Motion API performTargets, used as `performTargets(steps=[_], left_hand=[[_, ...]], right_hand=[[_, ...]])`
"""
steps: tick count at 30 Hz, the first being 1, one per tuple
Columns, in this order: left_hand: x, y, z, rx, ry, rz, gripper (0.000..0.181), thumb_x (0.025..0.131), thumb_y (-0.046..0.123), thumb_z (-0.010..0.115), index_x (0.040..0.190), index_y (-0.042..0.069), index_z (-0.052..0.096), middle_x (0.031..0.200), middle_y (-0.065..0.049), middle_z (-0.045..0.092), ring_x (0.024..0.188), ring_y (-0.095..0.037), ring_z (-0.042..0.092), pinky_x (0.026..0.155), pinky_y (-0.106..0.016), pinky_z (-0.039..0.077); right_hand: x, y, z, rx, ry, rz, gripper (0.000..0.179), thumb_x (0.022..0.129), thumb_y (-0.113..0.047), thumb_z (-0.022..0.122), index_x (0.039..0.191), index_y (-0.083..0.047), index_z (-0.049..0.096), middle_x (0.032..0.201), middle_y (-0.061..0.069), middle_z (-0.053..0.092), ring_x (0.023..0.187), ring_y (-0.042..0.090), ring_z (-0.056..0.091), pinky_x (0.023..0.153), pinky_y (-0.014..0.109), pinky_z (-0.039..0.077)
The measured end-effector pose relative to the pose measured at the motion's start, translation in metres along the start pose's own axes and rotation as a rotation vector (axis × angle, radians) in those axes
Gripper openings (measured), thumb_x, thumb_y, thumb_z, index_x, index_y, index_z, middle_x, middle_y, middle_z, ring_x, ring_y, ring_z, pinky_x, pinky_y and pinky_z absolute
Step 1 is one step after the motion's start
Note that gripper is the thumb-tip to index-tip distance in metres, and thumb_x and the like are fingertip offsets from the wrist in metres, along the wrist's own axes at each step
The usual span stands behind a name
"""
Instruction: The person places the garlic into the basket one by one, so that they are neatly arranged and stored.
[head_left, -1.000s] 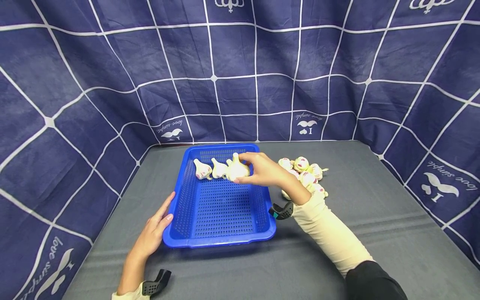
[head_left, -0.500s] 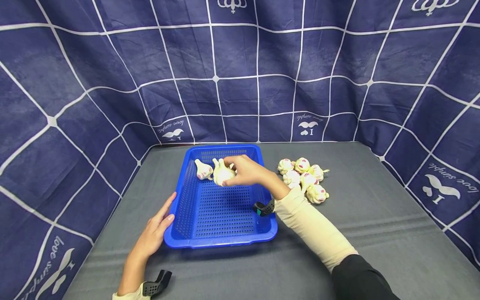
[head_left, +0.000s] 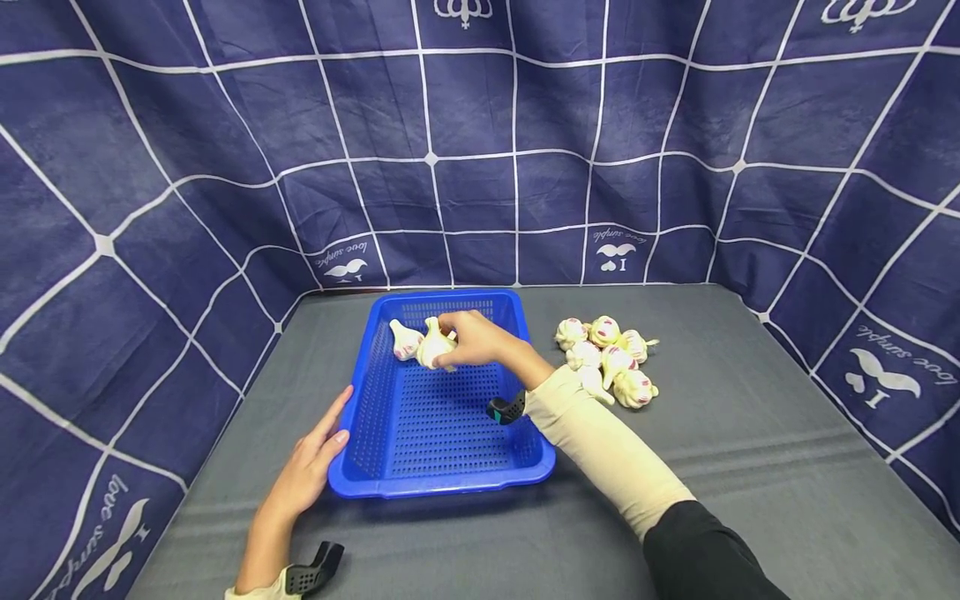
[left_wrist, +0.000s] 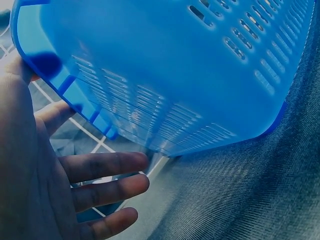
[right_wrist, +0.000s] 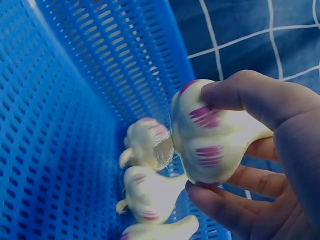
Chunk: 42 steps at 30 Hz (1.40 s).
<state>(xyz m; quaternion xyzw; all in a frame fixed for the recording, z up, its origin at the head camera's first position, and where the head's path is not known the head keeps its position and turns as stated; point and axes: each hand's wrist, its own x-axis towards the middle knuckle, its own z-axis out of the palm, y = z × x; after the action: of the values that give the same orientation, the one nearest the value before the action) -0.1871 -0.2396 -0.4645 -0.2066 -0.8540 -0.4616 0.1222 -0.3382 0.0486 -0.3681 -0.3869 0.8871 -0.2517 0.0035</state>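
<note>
My right hand pinches a white garlic bulb with pink streaks between thumb and fingers, over the back part of a blue perforated basket. In the right wrist view its root end faces another garlic bulb inside the basket. Two more bulbs lie in line with that one, and the head view shows the leftmost bulb uncovered while my right hand hides part of the row. My left hand touches the basket's left rim, its lower fingers stretched out loosely beside the basket wall.
Right of the basket, a cluster of several garlic bulbs lies on the grey cloth-covered table. A dark blue curtain with white lines hangs behind and along the sides. Each wrist wears a black device.
My right hand has carried its garlic bulb leftward inside the basket, close to the leftmost bulb. More of the cluster at right now shows. The left hand has stayed at the rim.
</note>
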Motion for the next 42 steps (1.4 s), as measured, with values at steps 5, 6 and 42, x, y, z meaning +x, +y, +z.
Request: performTargets(steps=[5, 6, 42], left_hand=[[-0.001, -0.001, 0.0, 0.011, 0.003, -0.002, 0.056, 0.102, 0.008, 0.046, 0.156, 0.015, 0.033, 0.153, -0.021, 0.038, 0.128, -0.037, 0.045, 0.099, -0.006, 0.027], [-0.001, -0.001, 0.0, 0.013, 0.006, 0.0, 0.056, 0.102, 0.008, 0.046, 0.156, 0.015, 0.033, 0.152, -0.02, 0.039, 0.129, -0.031, 0.045, 0.099, -0.006, 0.027], [0.0, 0.0, -0.001, 0.01, 0.006, 0.007, 0.056, 0.102, 0.008, 0.047, 0.156, 0.017, 0.033, 0.149, -0.023, 0.042, 0.128, -0.01, 0.041, 0.1, -0.005, 0.027]], right_hand=[[0.008, -0.002, 0.005, -0.029, -0.061, 0.026, 0.032, 0.076, -0.024, 0.082, 0.098, -0.008, 0.064, 0.095, 0.006, 0.071, 0.08, 0.014, 0.061, 0.07, 0.024, 0.047], [0.011, -0.004, 0.006, -0.037, -0.071, 0.029, 0.032, 0.076, -0.024, 0.082, 0.097, -0.008, 0.064, 0.096, 0.006, 0.071, 0.08, 0.014, 0.06, 0.07, 0.024, 0.047], [0.047, -0.012, 0.063, -0.222, -0.147, 0.2, 0.044, 0.075, -0.039, 0.086, 0.105, -0.015, 0.066, 0.084, -0.007, 0.061, 0.08, 0.01, 0.056, 0.078, 0.031, 0.046]])
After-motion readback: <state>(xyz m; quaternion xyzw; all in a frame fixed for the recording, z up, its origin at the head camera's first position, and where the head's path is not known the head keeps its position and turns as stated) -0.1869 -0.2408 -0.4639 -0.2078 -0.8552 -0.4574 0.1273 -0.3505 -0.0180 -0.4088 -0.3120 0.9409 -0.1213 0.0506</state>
